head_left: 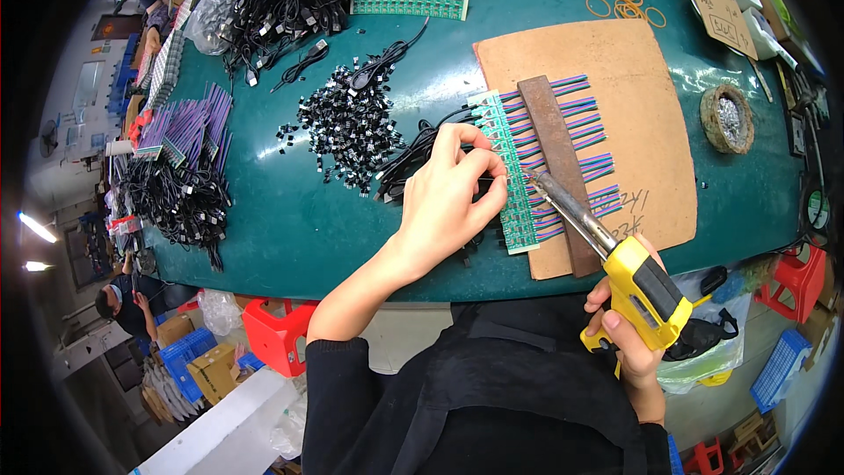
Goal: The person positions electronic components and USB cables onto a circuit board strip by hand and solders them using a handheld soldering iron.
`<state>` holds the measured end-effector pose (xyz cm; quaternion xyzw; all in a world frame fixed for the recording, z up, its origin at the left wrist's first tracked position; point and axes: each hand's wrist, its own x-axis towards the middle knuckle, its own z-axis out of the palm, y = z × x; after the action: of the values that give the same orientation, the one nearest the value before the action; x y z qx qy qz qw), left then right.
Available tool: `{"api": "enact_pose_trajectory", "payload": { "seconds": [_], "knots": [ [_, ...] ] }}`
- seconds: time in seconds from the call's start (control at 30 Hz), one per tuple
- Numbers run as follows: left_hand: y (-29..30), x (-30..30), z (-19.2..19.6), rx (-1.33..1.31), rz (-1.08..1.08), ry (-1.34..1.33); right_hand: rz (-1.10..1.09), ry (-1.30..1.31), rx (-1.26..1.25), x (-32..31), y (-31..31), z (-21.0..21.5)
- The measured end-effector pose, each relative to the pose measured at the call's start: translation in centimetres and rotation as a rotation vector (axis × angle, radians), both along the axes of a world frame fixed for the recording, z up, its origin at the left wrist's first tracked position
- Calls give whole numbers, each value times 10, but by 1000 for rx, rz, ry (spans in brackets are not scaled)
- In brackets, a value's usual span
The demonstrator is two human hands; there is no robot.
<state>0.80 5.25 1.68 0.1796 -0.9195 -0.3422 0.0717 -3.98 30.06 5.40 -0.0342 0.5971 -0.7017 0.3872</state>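
Note:
My right hand (pixel 625 330) grips a yellow soldering gun (pixel 649 288). Its metal tip reaches the pads of a green circuit board strip (pixel 511 185), close to my left fingertips. With thumb and forefinger pinched, my left hand (pixel 456 183) holds a thin black cable (pixel 486 179) by its end at the strip's left edge; the fingers partly hide it. Purple and blue wires (pixel 587 105) fan out from the strip's right side. Across them lies a rusty metal bar (pixel 559 167), on a brown cardboard sheet (pixel 646 92). More black cables (pixel 413 158) lie behind my left hand.
Small black connectors (pixel 352 123) are heaped left of the board. Black USB cables (pixel 294 0) and wired green strips (pixel 409 5) lie at the back. Rubber bands (pixel 629 4) and a round tip-cleaning pot (pixel 727 120) are to the right. Other people (pixel 136 303) work at the left.

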Motion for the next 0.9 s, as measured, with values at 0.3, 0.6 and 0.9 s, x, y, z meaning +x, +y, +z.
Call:
{"api": "enact_pose_trajectory", "payload": {
  "seconds": [0.3, 0.6, 0.9],
  "knots": [
    [-13, 7, -4, -90, -218, 125, 47, -21, -42, -3, 10, -4],
    [-26, 10, -12, -318, -476, 347, 70, 6, 23, 1, 6, -3],
    [-25, 7, -13, -502, -544, 456, 125, 50, 85, 0, 5, -1]
  ]
}}
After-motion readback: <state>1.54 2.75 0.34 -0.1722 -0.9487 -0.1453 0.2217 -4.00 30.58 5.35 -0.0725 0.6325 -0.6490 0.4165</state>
